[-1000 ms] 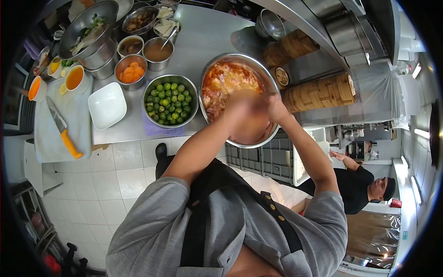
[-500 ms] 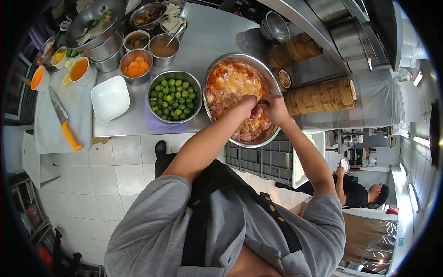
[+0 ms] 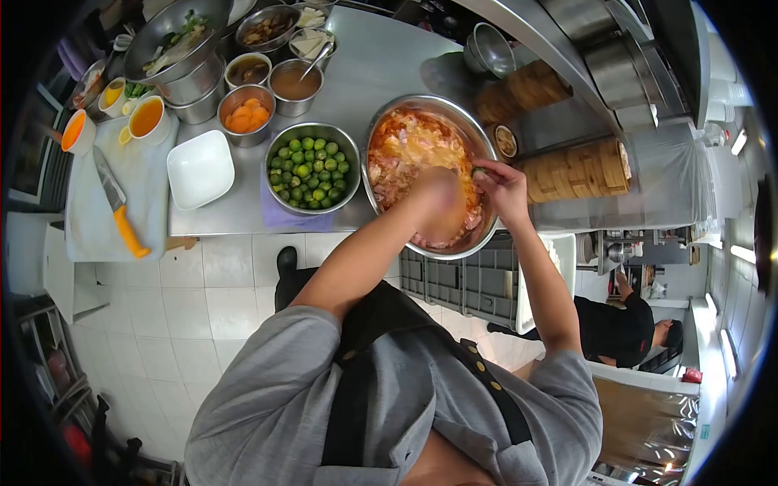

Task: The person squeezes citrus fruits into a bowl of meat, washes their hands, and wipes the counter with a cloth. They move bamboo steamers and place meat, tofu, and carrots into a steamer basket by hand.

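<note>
Over the large steel bowl [image 3: 378, 197] of raw meat in orange-red sauce [image 3: 421, 146], my left hand [image 3: 438, 202] is smeared by motion, so its fingers cannot be made out. My right hand [image 3: 504, 190] is at the bowl's right side, with thumb and fingertips pinched on a small dark green piece that looks like a lime [image 3: 478, 172]. Just left of the bowl stands a smaller steel bowl [image 3: 356, 174] full of small green limes [image 3: 308, 166], some paler, resting on a purple cloth [image 3: 296, 220].
A white square dish [image 3: 201, 170], steel pots of sliced carrot [image 3: 247, 120] and brown sauce [image 3: 295, 87] stand to the left. An orange-handled knife [image 3: 120, 206] lies on a cutting board [image 3: 89, 231]. Bamboo steamers [image 3: 575, 172] are at right. Another person [image 3: 620, 328] stands beyond the crate.
My hands were together over the bowl; now they are apart, the left lower and blurred, the right lifted slightly to the right with the green piece. The other person has turned.
</note>
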Available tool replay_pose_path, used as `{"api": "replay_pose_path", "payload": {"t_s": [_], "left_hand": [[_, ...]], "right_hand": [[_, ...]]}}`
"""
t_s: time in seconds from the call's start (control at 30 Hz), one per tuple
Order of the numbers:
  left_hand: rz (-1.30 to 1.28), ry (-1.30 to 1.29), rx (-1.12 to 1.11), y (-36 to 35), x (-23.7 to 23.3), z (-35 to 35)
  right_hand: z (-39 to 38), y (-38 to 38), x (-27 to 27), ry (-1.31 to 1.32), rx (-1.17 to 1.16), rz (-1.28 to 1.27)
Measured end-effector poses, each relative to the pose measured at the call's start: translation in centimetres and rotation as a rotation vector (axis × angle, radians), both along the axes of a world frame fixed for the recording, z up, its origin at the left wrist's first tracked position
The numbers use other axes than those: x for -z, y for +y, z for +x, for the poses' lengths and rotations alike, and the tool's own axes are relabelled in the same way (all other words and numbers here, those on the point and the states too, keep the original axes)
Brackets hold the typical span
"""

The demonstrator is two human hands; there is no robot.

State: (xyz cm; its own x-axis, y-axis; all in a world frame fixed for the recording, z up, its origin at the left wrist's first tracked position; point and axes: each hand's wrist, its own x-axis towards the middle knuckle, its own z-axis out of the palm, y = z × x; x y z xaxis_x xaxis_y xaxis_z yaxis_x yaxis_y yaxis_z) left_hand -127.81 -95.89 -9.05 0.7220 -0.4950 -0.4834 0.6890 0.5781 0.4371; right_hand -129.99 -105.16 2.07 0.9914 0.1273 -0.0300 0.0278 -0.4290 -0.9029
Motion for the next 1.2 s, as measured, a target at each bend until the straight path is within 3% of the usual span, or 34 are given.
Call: {"api": "replay_pose_path", "payload": {"t_s": [0.03, 0.13, 0.2, 0.27, 0.37, 0.47, 0.7, 0.9, 0.97, 1.2], "left_hand": [[-0.015, -0.014, -0.037, -0.2, -0.2, -0.2], [-0.119, -0.003, -0.054, -0.7, 1.0, 0.3], [-0.206, 0.017, -0.025, -0.9, 0.9, 0.6], [-0.197, 0.218, -0.029, -0.1, -0.2, 0.5], [-0.183, 0.155, -0.016, -0.4, 0.4, 0.7], [-0.176, 0.157, -0.04, -0.9, 0.9, 1.1], [-0.204, 0.158, -0.046, -0.6, 0.6, 1.1], [-0.369, 0.17, -0.025, -1.5, 2.8, 2.4], [-0.309, 0.174, -0.089, -0.5, 1.0, 1.8], [-0.327, 0.224, -0.064, 0.2, 2.2, 2.0]], "right_hand": [[0.1, -0.2, 0.2, 0.006, -0.01, -0.004], [-0.1, -1.2, -0.1, -0.279, -0.149, -0.43], [-0.4, -0.7, -0.5, -0.347, -0.174, -0.522], [-0.6, 0.1, -0.5, -0.399, -0.179, -0.648], [0.1, -0.6, 0.9, -0.536, -0.321, -0.725], [0.4, -0.5, 1.6, -0.575, -0.424, -0.69], [0.7, 0.1, 1.9, -0.548, -0.426, -0.742], [1.1, 0.3, 2.6, -0.568, -0.417, -0.788], [1.3, 0.7, 1.9, -0.625, -0.446, -0.706], [1.4, 1.5, 1.1, -0.659, -0.383, -0.643]]}}
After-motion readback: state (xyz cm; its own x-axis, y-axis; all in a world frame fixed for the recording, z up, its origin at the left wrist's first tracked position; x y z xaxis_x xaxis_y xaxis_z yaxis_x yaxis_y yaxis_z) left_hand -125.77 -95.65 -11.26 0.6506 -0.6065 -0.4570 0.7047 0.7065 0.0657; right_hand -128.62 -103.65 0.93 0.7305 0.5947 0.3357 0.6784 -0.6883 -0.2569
